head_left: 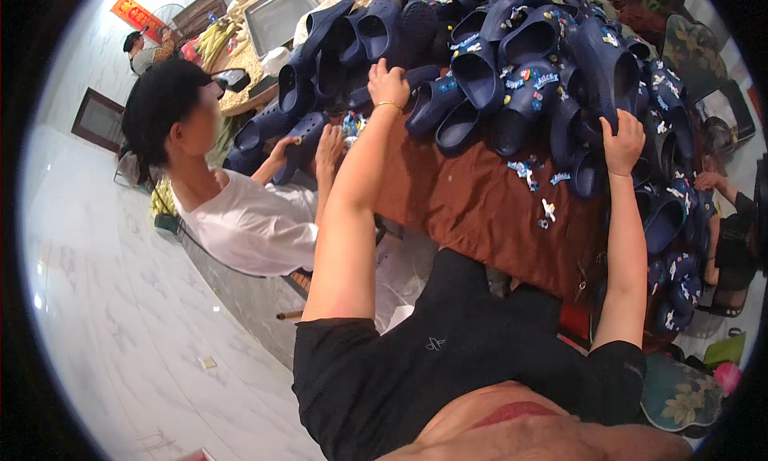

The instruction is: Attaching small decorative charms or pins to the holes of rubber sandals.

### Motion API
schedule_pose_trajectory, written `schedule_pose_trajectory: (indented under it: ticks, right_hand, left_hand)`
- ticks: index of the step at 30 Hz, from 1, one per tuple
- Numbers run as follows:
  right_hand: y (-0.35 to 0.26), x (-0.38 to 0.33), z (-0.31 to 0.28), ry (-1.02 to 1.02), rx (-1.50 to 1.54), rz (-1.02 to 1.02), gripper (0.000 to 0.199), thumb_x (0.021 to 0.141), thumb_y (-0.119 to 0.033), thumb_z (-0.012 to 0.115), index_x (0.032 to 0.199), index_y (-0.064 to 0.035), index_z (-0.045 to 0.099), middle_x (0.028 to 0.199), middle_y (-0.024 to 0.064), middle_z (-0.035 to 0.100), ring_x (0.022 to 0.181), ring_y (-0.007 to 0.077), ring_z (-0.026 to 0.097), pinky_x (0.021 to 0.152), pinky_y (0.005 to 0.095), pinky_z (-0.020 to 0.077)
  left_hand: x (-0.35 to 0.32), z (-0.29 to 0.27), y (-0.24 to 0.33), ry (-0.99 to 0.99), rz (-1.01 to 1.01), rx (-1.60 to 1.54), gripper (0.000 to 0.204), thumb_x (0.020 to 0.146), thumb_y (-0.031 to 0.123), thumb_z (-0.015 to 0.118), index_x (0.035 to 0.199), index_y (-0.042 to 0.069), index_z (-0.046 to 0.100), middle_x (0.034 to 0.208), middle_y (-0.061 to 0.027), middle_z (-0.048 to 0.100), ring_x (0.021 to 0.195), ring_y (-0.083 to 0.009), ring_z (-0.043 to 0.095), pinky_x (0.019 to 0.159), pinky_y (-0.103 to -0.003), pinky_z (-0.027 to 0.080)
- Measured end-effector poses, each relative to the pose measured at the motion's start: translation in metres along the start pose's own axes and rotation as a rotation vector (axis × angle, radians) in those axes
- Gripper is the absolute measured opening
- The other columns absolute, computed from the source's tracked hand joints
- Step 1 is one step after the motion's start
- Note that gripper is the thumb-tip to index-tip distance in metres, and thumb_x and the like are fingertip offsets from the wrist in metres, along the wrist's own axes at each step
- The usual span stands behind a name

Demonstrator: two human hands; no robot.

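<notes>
On the table lies a big heap of navy clogs [478, 75], many decorated with small blue, white and yellow charms. My left hand [388, 87], wearing a thin gold bracelet, reaches over the plain clogs at the left. Its fingers bend over a navy clog [421, 75] lying low in the heap; their tips are partly hard to make out. At the right, my right hand [622, 143] pinches the near end of a large navy clog [602, 61] that stands tilted on the pile. Loose charms [524, 173] lie on the brown tablecloth [448, 193] between my arms.
A person in a white top [240, 221] sits at the left, hands at a navy clog [304, 137]. Another person in black [736, 241] works at the right edge. Beyond the heap are a metal tray [276, 17] and a round mat of pale pieces [244, 61].
</notes>
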State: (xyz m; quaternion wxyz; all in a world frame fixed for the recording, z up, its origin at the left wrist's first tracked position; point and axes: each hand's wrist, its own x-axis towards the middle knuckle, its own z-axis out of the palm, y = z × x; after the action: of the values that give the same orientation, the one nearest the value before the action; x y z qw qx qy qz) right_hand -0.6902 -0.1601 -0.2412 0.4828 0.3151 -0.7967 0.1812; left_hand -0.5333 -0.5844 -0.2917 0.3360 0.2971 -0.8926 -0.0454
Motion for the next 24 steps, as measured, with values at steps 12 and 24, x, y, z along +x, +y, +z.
schedule_pose_trajectory:
  ticks: [12,24]
  right_hand:
    - [0.024,-0.037,0.053,-0.39,-0.108,0.038,0.032,0.071,-0.012,0.062,0.102,-0.0103,0.055,0.111,0.0051,0.049,0.105,0.0252,0.043,0.085,0.0377,0.036]
    - [0.031,-0.092,-0.013,-0.328,0.066,0.141,0.034,0.076,-0.003,0.051,0.11,-0.0039,0.05,0.115,0.0137,0.045,0.106,0.031,0.041,0.09,0.0401,0.0319]
  left_hand:
    - [0.071,0.07,-0.049,0.089,-0.028,0.475,0.021,0.077,0.017,0.051,0.096,0.01,0.055,0.113,-0.0069,0.052,0.114,-0.0244,0.042,0.09,-0.04,0.035]
    - [0.052,0.069,-0.04,0.098,0.075,0.236,0.023,0.066,0.015,0.063,0.088,0.01,0.058,0.103,-0.0042,0.056,0.1,-0.0232,0.049,0.086,-0.038,0.035]
